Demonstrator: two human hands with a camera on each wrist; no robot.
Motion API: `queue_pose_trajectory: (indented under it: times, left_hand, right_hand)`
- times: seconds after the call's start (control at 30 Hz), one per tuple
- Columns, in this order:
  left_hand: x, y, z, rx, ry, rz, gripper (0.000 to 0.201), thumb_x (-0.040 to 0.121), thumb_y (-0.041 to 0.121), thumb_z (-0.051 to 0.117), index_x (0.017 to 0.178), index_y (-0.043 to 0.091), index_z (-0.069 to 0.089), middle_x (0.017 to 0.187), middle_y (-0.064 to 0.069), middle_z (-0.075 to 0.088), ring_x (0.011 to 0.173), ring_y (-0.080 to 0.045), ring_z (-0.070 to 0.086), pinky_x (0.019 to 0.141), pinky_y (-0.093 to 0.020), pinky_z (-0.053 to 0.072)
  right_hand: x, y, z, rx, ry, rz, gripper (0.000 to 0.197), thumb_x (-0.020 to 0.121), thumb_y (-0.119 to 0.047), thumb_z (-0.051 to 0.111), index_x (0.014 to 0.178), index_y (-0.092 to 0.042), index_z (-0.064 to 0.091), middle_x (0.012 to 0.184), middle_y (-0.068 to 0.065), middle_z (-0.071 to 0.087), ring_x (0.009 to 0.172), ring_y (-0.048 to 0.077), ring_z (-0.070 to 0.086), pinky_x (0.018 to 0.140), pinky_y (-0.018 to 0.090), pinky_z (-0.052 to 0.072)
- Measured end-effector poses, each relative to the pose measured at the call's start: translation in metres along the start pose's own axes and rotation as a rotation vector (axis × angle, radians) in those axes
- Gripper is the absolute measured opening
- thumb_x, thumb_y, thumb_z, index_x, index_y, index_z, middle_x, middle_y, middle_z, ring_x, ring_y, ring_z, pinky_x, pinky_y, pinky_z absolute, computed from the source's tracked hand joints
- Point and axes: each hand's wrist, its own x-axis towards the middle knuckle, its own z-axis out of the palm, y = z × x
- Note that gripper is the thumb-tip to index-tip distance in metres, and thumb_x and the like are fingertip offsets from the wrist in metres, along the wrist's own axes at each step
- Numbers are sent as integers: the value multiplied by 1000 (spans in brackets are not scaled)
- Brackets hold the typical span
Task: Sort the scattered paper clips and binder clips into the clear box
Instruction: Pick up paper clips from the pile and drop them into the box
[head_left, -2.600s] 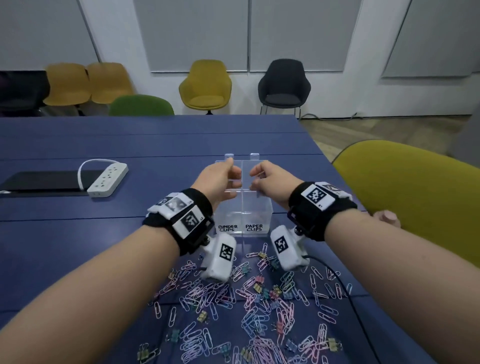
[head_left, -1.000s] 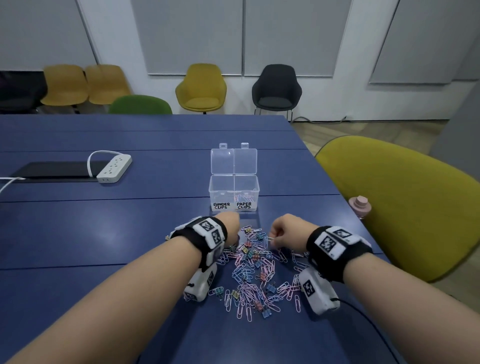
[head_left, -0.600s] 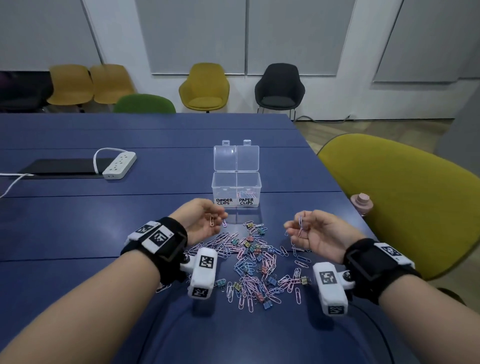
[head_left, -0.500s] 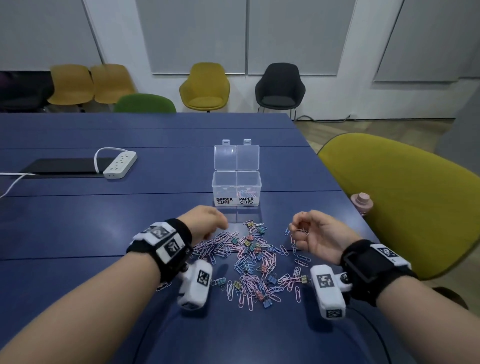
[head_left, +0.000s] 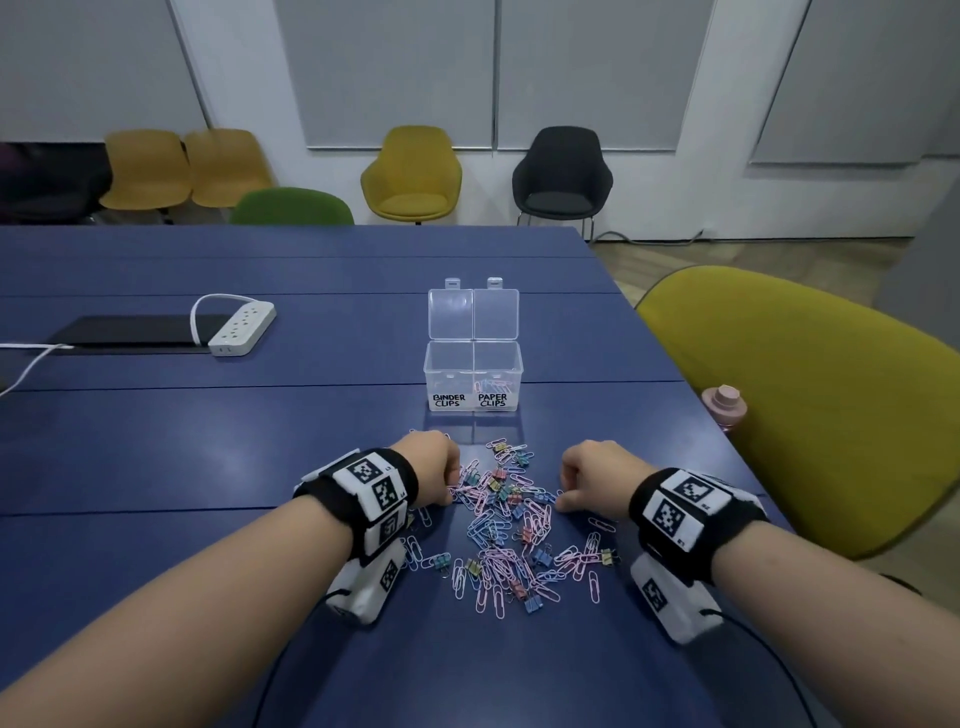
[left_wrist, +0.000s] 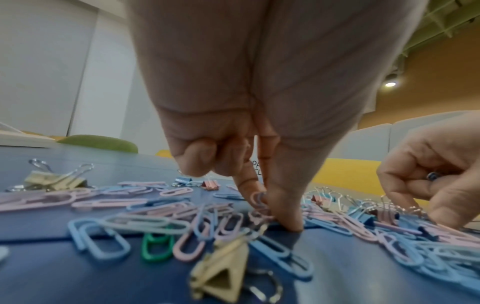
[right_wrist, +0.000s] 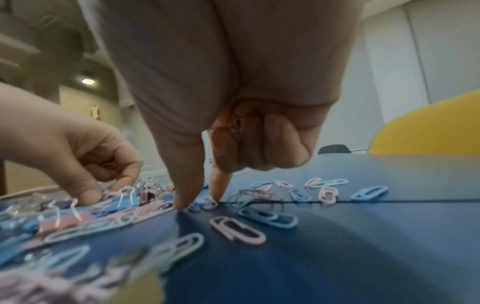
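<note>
Bare tabletop (head_left: 156, 441) lies left of the clip pile (head_left: 509, 525); left hand (head_left: 428, 467) and right hand (head_left: 597, 480) each pinch paper clips (other fingers curled).

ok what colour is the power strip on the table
White, with a white cable: the power strip lies at the far left of the blue table, clearest in the head view.

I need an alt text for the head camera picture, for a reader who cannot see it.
Two hands, left hand and right hand, reach down into a pile of pastel paper clips and binder clips on a blue table. Behind the pile stands an open clear box labelled BINDER CLIPS and PAPER CLIPS.
</note>
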Motion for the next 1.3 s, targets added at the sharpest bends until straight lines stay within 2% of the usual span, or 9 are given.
queue_pose_trajectory:
  times: [0.17, 0.4, 0.53, 0.7, 0.87, 0.97, 1.07, 1.2, 1.3]
  left_hand:
    - [-1, 4, 1, 43, -1, 31, 12, 83, 10, 63, 84, 19, 55, 85, 3, 56, 80, -16, 51, 74, -24, 43]
    - [-5, -7, 5, -115, 57, -8, 16, 84, 15, 63, 100, 17, 63, 84, 4, 53, 81, -15, 50, 80, -26, 46]
    - [-12, -14, -1, -399, 45, -52, 11, 93, 12, 52, 91, 17, 62, 77, 7, 55, 64, -9, 49, 57, -17, 42]
    - [-20, -17, 0, -1477, -51, -210, 23, 91, 2, 38, 72, 9, 49, 61, -4, 39, 50, -14, 33, 46, -23, 30]
    - [-28, -17, -4, -1797, -206, -243, 21, 80, 6, 32, 68, 8, 49, 62, -6, 44, 51, -16, 37, 42, -22, 35]
    - [-32, -9, 0, -1713, -269, -213, 15, 81, 14, 43, 68, 9, 50, 64, -5, 49, 53, -15, 44, 44, -21, 39]
    - [-31, 2, 10, -1454, -205, -179, 26, 91, 15, 49, 66, 15, 45, 57, 1, 40, 46, -10, 34, 43, -20, 28]
    - [-40, 18, 17, -797, -140, 61, 13, 86, 17, 66, 78, 14, 57, 53, 7, 42, 42, -8, 37, 45, -20, 32]
    - [-45, 31, 19, -365, -104, 214, 11, 80, 20, 73, 89, 18, 67, 59, 9, 42, 50, -5, 42, 51, -19, 35]
  right_hand:
    - [3, -11, 0, -90, -56, -49, 0, 84, -18, 63, 84, -18, 62, 103, 8, 70, 87, 23, 60, 70, 25, 41]
    - [3, -12, 3, -165, -69, -81, 8, 82, -13, 55, 79, -20, 54, 103, 10, 68, 94, 30, 64, 79, 33, 51]
    - [-1, -9, 1, -90, -78, -77, 8, 86, -17, 54, 80, -17, 50, 89, 5, 61, 79, 22, 52, 72, 29, 46]
    - [-8, 5, -1, 565, -67, 8, 25, 91, -17, 52, 68, -16, 42, 67, 2, 47, 55, 15, 40, 56, 26, 35]
    - [-20, 8, 2, 1402, -65, 61, 27, 89, 8, 47, 67, -8, 47, 66, 8, 49, 53, 14, 45, 46, 21, 40]
    - [-25, 11, 1, 1576, -94, 40, 25, 89, 7, 47, 70, -9, 50, 66, 5, 50, 51, 11, 48, 46, 18, 43]
    - [-26, 13, 4, 1689, -125, 93, 17, 90, 3, 43, 83, -6, 55, 64, 3, 49, 51, 12, 47, 45, 18, 44]
    - [-28, 14, 4, 1810, -207, 151, 18, 85, -7, 37, 71, -9, 48, 62, 4, 43, 51, 14, 39, 41, 21, 34]
    - [-33, 10, 2, 1610, -181, 210, 34, 96, -23, 39, 64, -14, 43, 56, 0, 35, 43, 10, 30, 37, 19, 23]
